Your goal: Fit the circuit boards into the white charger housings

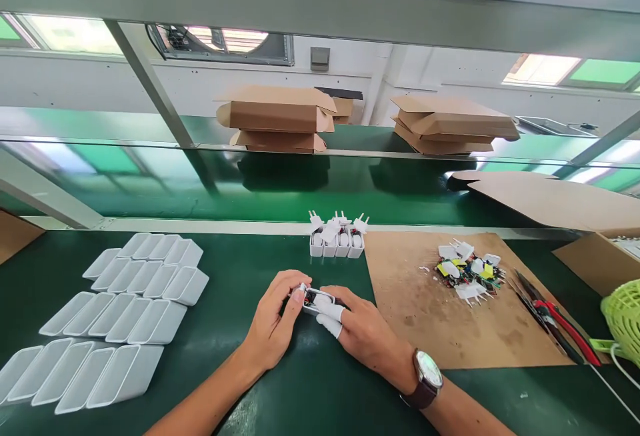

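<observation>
- Gripping an open white casing (311, 310) by its left end with the left hand (273, 323), at the middle of the green desk (295, 389).
- Closing on the same casing from the right with the right hand (370, 333), with white covers (330, 325) on two fingertips and a watch (429, 369) at the wrist.
- Showing four slanting rows of open casings (107, 316) at left.
- Showing upright filled casings (336, 243) just beyond the hands, and a heap of circuit parts (470, 269) on brown board (415, 329) at right, near red-handled cutters (567, 333).
</observation>
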`<state>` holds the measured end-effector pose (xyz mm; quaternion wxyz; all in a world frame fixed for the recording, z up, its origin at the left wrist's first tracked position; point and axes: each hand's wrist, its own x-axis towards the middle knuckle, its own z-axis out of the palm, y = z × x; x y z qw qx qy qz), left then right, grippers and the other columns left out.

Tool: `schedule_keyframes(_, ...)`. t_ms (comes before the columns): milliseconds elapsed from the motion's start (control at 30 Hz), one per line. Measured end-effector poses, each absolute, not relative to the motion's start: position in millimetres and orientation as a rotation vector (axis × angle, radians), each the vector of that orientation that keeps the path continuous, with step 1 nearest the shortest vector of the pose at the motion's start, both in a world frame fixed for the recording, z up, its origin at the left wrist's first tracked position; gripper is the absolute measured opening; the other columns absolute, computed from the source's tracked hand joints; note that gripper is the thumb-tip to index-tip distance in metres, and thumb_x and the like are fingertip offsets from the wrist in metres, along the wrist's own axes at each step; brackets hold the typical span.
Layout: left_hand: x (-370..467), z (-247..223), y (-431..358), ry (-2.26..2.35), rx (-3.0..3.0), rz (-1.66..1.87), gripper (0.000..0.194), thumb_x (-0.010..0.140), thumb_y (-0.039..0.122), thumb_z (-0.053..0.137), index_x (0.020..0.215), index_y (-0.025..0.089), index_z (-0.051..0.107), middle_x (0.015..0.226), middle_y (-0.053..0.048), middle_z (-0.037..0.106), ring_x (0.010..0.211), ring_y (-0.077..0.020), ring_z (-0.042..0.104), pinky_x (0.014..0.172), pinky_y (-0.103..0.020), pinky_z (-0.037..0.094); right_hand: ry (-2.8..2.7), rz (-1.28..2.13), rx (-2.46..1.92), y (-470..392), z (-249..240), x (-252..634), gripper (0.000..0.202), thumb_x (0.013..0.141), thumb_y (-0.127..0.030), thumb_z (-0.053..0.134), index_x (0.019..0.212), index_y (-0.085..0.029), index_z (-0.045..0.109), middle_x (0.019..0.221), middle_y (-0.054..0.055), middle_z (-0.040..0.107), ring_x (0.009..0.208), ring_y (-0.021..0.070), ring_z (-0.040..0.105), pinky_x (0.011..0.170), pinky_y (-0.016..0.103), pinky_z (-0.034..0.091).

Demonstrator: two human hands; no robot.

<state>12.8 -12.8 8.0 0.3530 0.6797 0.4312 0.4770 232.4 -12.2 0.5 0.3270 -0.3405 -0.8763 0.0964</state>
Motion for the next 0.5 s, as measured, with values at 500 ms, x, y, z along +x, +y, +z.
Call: schedule_keyframes(500, 18.9, 4.6, -12.3, 1.357, 1.513, 1.117, 0.038, 0.105, 0.052, 0.044, 0.123, 0.023, 0.061, 0.112, -0.008, 0.068, 0.092, -0.02, 0.067, 0.083, -0.036, 0.055, -2.193, 0.445, -0.844, -12.1, 2.2, 227.8, 0.034, 0.1, -0.013, 0.056, 0.133, -0.023, 0.058, 0.12, 0.012, 0.07, 0.108, 0.023, 0.07, 0.093, 0.039, 0.063)
